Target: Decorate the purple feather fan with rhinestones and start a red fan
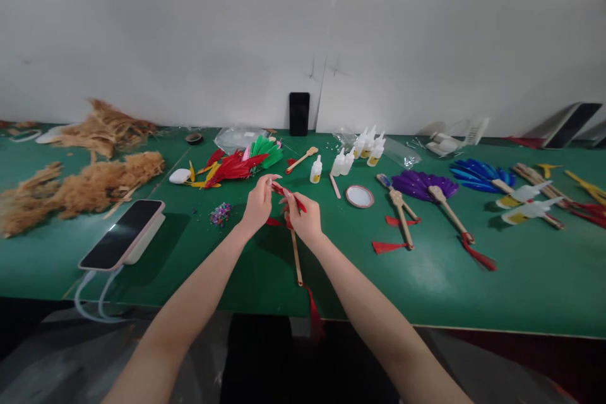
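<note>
Between my two hands is a red feather [300, 203], raised a little over the table. My left hand [258, 203] pinches its far left end between thumb and fingertips. Closed around its other end is my right hand [305, 221]. Beneath them lies a wooden fan handle [296, 259], its upper part hidden by my right hand, with a red tassel [315, 310] hanging over the table edge. To the left are a pile of red feathers [235, 166], green feathers [267, 153] and a small heap of purple beads [221, 214].
White glue bottles [367, 144] stand behind a round lid [360, 196]. A purple feather fan [426, 185] and a blue one [481, 175] lie to the right. A phone on a power bank [124, 233] and brown fibre [95, 188] are on the left. A white partition [189, 57] borders the back.
</note>
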`<state>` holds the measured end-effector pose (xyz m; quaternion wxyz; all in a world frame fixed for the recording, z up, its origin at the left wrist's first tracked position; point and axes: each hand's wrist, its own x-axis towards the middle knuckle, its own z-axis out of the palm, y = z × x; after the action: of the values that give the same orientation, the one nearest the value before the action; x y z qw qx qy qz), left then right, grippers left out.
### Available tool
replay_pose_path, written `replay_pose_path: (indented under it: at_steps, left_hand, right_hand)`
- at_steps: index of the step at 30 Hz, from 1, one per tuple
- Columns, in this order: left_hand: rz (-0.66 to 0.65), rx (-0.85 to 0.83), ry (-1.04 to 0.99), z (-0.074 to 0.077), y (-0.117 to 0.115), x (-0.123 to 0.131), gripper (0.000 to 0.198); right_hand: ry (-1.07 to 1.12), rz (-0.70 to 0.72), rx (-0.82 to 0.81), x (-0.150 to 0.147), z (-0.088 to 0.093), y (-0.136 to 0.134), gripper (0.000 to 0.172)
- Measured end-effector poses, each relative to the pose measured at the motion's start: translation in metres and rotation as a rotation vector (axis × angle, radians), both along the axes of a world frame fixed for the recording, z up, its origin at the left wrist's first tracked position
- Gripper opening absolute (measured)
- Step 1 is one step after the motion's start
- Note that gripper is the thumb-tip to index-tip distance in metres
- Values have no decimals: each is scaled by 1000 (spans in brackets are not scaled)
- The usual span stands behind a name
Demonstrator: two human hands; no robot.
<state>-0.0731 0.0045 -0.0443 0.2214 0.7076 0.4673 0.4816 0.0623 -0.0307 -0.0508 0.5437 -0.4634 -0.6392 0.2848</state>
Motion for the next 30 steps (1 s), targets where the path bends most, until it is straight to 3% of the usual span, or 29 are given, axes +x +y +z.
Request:
replay_pose_path:
  at_steps: [5, 12, 23, 30]
  left_hand:
    - [-68, -107, -92, 3, 3, -5, 30]
    - [-110, -58, -32, 4, -2, -2, 24]
    - [-71, -13, 74, 8, -4, 1, 27]
    - [-70, -32, 56, 7, -3, 0, 34]
  right_hand:
    - [64, -33, -7, 0, 1, -1, 38]
    - [160, 42, -76, -3, -1, 4, 52]
    - [-45, 39, 14, 7, -3, 1, 36]
    - [-125, -1, 69, 8, 1, 0, 37]
